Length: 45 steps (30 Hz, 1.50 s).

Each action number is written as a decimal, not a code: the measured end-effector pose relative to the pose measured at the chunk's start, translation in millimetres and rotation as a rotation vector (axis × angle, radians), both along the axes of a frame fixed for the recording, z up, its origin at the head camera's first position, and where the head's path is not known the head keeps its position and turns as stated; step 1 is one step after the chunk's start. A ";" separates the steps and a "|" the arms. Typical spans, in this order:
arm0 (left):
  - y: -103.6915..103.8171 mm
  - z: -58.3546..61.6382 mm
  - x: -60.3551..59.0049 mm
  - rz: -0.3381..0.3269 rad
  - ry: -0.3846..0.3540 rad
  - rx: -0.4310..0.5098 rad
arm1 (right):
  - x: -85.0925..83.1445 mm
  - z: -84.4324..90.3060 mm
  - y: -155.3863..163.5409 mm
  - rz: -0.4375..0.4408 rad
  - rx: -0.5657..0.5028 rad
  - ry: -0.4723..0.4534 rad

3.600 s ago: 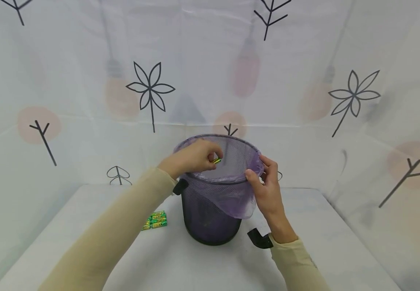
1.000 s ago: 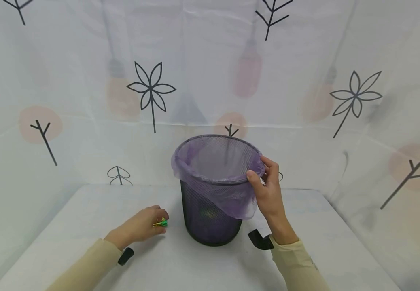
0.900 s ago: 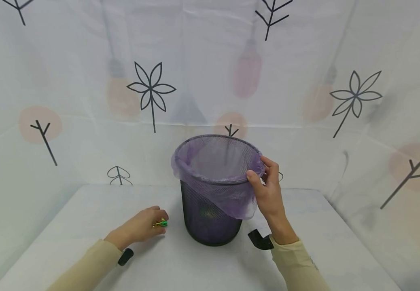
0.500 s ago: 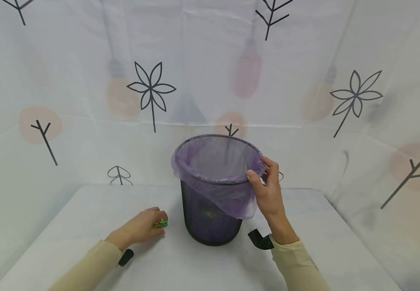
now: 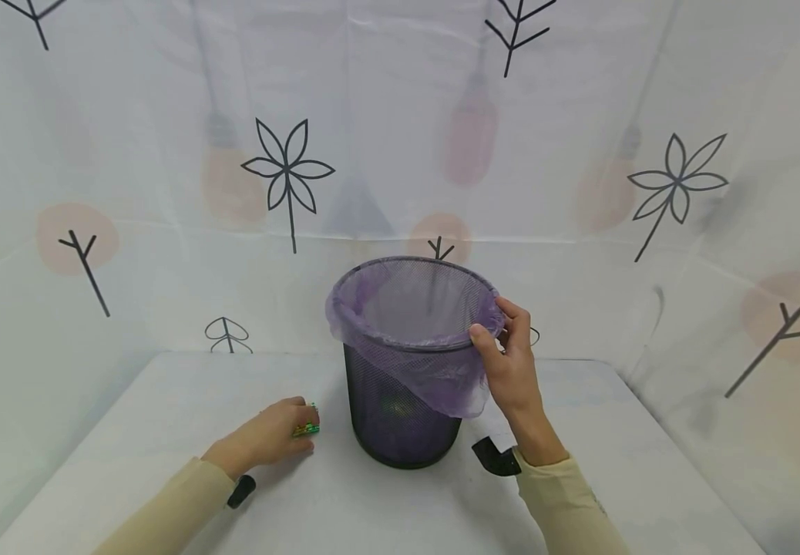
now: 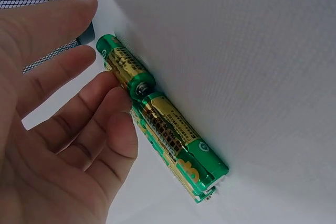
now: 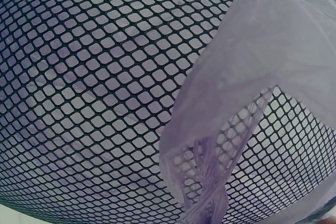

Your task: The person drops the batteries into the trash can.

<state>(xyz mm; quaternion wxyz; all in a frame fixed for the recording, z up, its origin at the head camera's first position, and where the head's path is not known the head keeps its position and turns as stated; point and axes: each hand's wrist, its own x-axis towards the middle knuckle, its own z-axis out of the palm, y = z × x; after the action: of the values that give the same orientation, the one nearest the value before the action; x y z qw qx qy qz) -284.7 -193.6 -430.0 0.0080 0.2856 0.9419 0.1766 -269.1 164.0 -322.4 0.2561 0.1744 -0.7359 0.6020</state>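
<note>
Several green and gold batteries (image 5: 308, 429) lie together on the table, left of a black mesh wastebasket (image 5: 372, 393). In the left wrist view, two batteries (image 6: 170, 140) lie end to end, with more partly hidden beside them. My left hand (image 5: 268, 434) is at the batteries; its fingertips (image 6: 123, 100) touch their side while the thumb stays apart from them. A thin purple bin liner (image 5: 442, 378) lines the wastebasket and hangs over its rim. With thumb and fingers, my right hand (image 5: 511, 366) grips the rim and liner at the right side.
A white table (image 5: 386, 516) bears everything, with a patterned white backdrop (image 5: 400, 116) behind and at both sides. Low inside the wastebasket, a faint greenish-gold patch shows through the mesh. Black wrist devices sit at both sleeves.
Earlier my left hand held a battery over the wastebasket's mouth; it has since come down to the batteries on the table. Lately its fingers shift only slightly. My right hand keeps its place.
</note>
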 end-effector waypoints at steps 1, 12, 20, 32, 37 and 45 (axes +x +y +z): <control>0.4 0.2 0.4 0.002 -0.006 -0.001 | 0.1 0.0 -0.1 0.000 -0.001 -0.001; 4.0 1.0 4.2 -0.014 -0.032 -0.007 | -0.4 -1.1 0.3 0.003 -0.005 0.005; 7.7 -2.8 0.7 -0.046 -0.029 0.006 | -0.9 -1.5 0.3 0.006 -0.003 0.008; 8.6 -6.5 -4.5 -0.053 -0.032 0.035 | 0.1 -0.7 -0.2 0.003 -0.001 0.005; 10.3 -7.5 -5.3 -0.031 -0.065 0.044 | 0.2 -0.7 0.0 0.005 -0.005 0.001; 12.0 -7.1 -4.0 -0.023 -0.077 0.049 | 0.3 -0.5 0.3 0.007 -0.004 0.001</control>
<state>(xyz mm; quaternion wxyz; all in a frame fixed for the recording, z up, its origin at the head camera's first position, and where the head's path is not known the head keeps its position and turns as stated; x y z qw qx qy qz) -288.8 -181.7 -437.1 0.0392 0.2895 0.9330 0.2102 -268.8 164.3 -322.9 0.2547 0.1769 -0.7340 0.6042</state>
